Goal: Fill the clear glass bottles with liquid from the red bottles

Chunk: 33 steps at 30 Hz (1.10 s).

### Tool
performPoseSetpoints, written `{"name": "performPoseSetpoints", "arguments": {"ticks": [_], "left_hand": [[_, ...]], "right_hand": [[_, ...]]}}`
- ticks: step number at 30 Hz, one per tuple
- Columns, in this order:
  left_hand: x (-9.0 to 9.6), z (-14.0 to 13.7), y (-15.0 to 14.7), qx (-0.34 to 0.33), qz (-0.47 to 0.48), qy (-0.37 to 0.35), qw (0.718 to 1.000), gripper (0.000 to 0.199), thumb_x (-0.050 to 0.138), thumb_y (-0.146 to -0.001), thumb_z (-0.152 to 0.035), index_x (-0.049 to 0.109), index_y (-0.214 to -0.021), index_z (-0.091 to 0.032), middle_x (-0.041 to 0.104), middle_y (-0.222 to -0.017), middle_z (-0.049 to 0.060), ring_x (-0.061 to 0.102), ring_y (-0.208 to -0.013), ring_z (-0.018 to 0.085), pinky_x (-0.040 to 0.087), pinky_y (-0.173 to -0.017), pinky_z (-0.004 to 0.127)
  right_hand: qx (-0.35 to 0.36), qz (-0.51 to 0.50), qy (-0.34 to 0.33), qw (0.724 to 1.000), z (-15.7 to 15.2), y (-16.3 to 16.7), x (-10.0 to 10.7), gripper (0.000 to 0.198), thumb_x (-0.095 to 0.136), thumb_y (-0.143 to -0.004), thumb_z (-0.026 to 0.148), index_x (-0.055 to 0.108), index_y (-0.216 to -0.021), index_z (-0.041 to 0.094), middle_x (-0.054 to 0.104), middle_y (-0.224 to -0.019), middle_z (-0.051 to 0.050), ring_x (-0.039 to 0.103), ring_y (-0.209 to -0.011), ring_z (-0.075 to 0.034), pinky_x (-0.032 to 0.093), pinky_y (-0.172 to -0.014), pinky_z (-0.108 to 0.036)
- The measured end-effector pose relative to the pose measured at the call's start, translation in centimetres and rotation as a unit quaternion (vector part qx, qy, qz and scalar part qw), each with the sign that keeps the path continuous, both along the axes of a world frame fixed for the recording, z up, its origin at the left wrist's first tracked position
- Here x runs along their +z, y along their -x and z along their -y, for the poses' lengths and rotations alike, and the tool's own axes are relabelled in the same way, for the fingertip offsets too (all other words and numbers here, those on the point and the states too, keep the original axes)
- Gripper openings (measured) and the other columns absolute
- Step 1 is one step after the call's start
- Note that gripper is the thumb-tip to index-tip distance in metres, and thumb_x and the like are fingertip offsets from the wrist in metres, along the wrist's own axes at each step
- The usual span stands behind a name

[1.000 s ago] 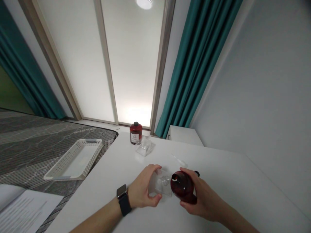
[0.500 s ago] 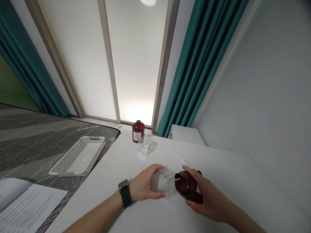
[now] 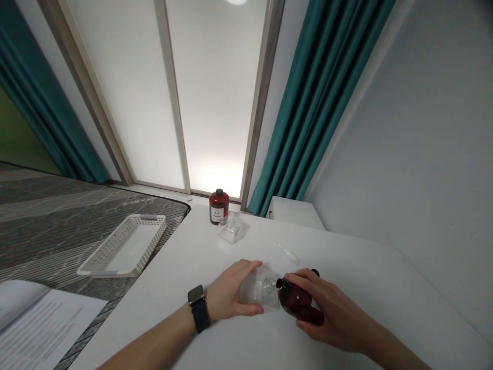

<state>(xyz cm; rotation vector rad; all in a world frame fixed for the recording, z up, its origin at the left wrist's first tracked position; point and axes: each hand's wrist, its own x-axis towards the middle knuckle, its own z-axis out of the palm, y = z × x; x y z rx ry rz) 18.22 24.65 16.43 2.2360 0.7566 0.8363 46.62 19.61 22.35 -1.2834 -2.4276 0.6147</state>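
My left hand (image 3: 233, 293), with a dark watch on its wrist, is wrapped round a clear, see-through container (image 3: 257, 289) low over the white table. In my right hand (image 3: 327, 308) is a dark reddish-brown bottle (image 3: 298, 300), tilted so that its uncapped mouth points left. The bottle's mouth is right beside the clear container; whether they touch, I cannot tell. A small black piece (image 3: 316, 272) shows behind my right fingers, mostly hidden. Just beyond that hand lies a thin clear dropper-like piece (image 3: 288, 253).
A red-brown bottle (image 3: 219, 208) with a dark cap and white label stands at the far table edge. Beside it sits a clear angular container (image 3: 232, 228). To the left are a white perforated basket (image 3: 87, 268) and an open booklet (image 3: 57, 329). A white cabinet (image 3: 296, 213) stands beyond the table.
The bottle in my right hand has tipped slightly further, its mouth a little lower and more to the left. The clear container in my left hand has turned slightly.
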Motion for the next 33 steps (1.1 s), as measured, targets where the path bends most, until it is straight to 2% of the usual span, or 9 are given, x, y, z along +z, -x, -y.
{"name": "performPoseSetpoints", "arguments": {"ticks": [8,12,17,23,33], "left_hand": [[-1.5,-0.5,0.1,0.005,0.003,-0.017,1.000,0.086,0.077,-0.074,-0.053,0.039,-0.142,-0.019,0.058,-0.127,0.015,0.055,-0.115,0.033,0.045,-0.101,0.049],[-1.0,-0.5,0.1,0.005,-0.009,0.008,1.000,0.086,0.079,-0.073,-0.050,0.039,-0.143,-0.020,0.059,-0.128,0.014,0.056,-0.115,0.032,0.046,-0.101,0.048],[-0.3,-0.4,0.1,0.005,-0.008,0.037,0.999,0.087,0.083,-0.069,-0.045,0.040,-0.140,-0.021,0.060,-0.128,0.013,0.058,-0.114,0.031,0.046,-0.101,0.047],[0.3,-0.2,0.1,0.009,-0.010,0.053,0.999,0.085,0.084,-0.069,-0.042,0.042,-0.139,-0.021,0.060,-0.129,0.012,0.058,-0.116,0.031,0.045,-0.102,0.047],[0.1,-0.3,0.0,0.004,-0.002,0.044,0.999,0.083,0.085,-0.067,-0.041,0.044,-0.136,-0.020,0.060,-0.129,0.013,0.058,-0.116,0.031,0.046,-0.102,0.047]], "right_hand": [[-0.007,0.026,0.009,1.000,0.0,0.1,0.9,0.073,0.071,-0.068,0.016,0.052,-0.136,0.037,0.059,-0.133,-0.007,0.065,-0.108,-0.030,0.054,-0.089,-0.042],[-0.005,0.038,0.022,0.999,0.0,0.2,1.5,0.070,0.071,-0.069,0.016,0.050,-0.134,0.031,0.060,-0.132,-0.009,0.063,-0.110,-0.030,0.051,-0.091,-0.042],[-0.042,0.078,0.055,0.995,-0.1,0.5,1.9,0.072,0.070,-0.067,0.015,0.043,-0.133,0.022,0.062,-0.126,-0.013,0.063,-0.106,-0.030,0.048,-0.091,-0.042],[-0.048,0.095,0.066,0.992,0.0,0.8,2.7,0.066,0.070,-0.070,0.019,0.043,-0.130,0.021,0.063,-0.119,-0.013,0.064,-0.098,-0.028,0.047,-0.085,-0.039],[-0.025,0.103,0.067,0.992,-0.5,1.2,3.9,0.056,0.073,-0.071,0.023,0.050,-0.122,0.022,0.066,-0.110,-0.009,0.064,-0.091,-0.025,0.046,-0.080,-0.034]]}}
